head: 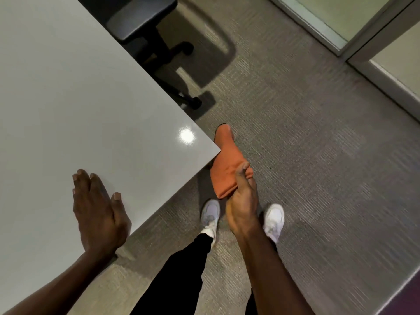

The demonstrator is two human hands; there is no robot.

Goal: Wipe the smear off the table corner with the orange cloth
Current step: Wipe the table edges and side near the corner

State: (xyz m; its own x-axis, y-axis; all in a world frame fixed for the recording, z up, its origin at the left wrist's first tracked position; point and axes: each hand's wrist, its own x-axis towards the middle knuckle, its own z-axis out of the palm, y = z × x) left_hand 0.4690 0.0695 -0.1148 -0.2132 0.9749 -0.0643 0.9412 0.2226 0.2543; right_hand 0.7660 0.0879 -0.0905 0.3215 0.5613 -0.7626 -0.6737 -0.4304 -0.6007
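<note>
A pale grey table point(68, 98) fills the left of the view, its corner pointing right at about mid-height. A bright glare spot lies near that corner; I cannot make out a smear. My left hand point(97, 208) rests flat on the tabletop near the front edge, fingers together, holding nothing. My right hand point(243, 201) is off the table, just right of and below the corner, shut on the folded orange cloth point(225, 162). The cloth sticks up past the corner, beside the edge and over the floor.
A black office chair point(145, 26) stands behind the table's far edge, its wheeled base on the grey carpet point(318, 155). My legs in black trousers and white shoes point(210, 214) stand by the corner. Wall bases and a door frame point(354, 42) run along the upper right.
</note>
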